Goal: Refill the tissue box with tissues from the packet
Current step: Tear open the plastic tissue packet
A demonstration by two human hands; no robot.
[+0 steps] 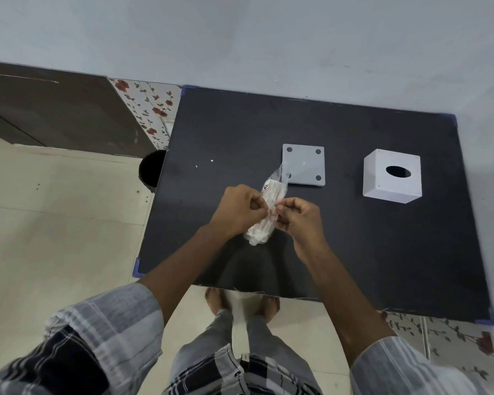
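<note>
We hold the tissue packet (264,212) in both hands above the near middle of the black bench (354,252). Our left hand (240,208) has its grip closed on the packet's left edge, thumb and fingers pinching the clear wrapper. Our right hand (295,216) pinches the same wrapper from the right side, grip closed as well, with the fingertips of the two hands almost touching at the packet's middle. The packet is long and narrow, tilted so its far end points away from us and to the right; its loose plastic tail at that end overlaps, in our view, the near left corner of the white base plate (304,165). We cannot tell whether the wrapper is torn open yet.

The base plate lies flat on the bench, square, with four dark dots at its corners. Well to its right stands the white tissue box (392,176), a cube with a dark oval opening on top, apart from the plate and from our hands.

Beyond the bench's left edge a dark round bin (151,169) is on the pale tiled floor (54,223). Our checked sleeves (111,323) frame the lower part of the view, and our bare feet (241,302) show just under the bench's near edge.
</note>
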